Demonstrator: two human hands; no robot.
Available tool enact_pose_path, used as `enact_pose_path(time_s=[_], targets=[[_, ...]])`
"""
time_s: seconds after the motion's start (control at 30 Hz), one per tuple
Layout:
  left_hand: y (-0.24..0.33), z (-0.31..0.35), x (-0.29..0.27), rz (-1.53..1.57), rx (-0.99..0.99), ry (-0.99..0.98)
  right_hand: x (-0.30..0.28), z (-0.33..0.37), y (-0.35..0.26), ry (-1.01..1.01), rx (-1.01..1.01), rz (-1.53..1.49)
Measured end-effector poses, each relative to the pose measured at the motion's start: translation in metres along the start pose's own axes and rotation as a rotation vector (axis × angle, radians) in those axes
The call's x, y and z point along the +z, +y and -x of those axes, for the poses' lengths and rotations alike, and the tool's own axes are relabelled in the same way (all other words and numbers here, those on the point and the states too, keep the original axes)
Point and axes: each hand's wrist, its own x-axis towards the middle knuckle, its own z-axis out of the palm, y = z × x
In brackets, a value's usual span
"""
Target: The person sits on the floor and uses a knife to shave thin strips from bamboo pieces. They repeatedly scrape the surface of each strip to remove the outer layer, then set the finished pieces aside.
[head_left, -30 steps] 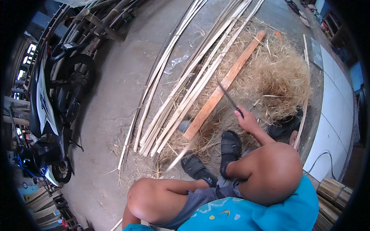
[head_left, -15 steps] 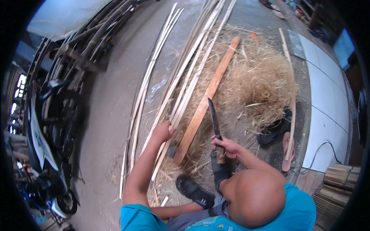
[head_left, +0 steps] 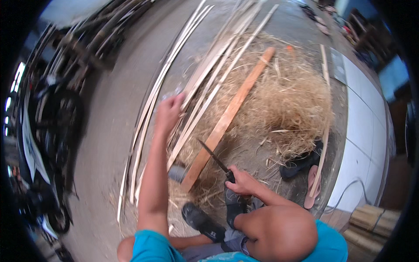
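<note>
My right hand [head_left: 242, 181] is wrapped round the handle of a long dark-bladed knife [head_left: 214, 158]. Its blade slants up and left, with the tip over the lower part of an orange-brown wooden board [head_left: 229, 115]. Further left, my left hand [head_left: 168, 114] is stretched forward and somewhat blurred, fingers closed at a pale bamboo strip [head_left: 201, 79]. The strip runs away from me beside other long strips; my fingers partly hide the hold. A large heap of fine tan shavings [head_left: 292, 96] lies under and right of the board.
Another bundle of thin strips [head_left: 161, 76] lies left of my arm. A motorbike [head_left: 52, 126] and stacked poles [head_left: 100, 37] stand at the left. On the right are a pink sandal [head_left: 311, 187], a raised white-tiled ledge [head_left: 360, 131], a leaning stick [head_left: 325, 113] and tied bamboo slats [head_left: 373, 220].
My left hand has moved forward and slightly left along the strips. The right hand has come down and left, swinging the knife's tip leftward across the board. The view has shifted slightly.
</note>
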Motion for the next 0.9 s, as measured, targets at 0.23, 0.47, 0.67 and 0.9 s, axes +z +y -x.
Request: enact_pose_path(time_s=[0.23, 0.47, 0.67, 0.9], targets=[[-0.016, 0.008, 0.179, -0.017, -0.304, -0.248, 0.028, 0.024, -0.013, -0.381, -0.273, -0.096], [-0.025, 0.02, 0.223, -0.082, -0.186, -0.076, -0.03, -0.029, 0.018, 0.056, 0.237, -0.266], [-0.048, 0.016, 0.228, 0.014, -0.089, -0.028, 0.03, 0.0, -0.004, -0.365, 0.133, -0.213], [-0.042, 0.01, 0.22, -0.019, -0.117, -0.148, 0.055, -0.016, 0.003, -0.089, -0.59, -0.037]])
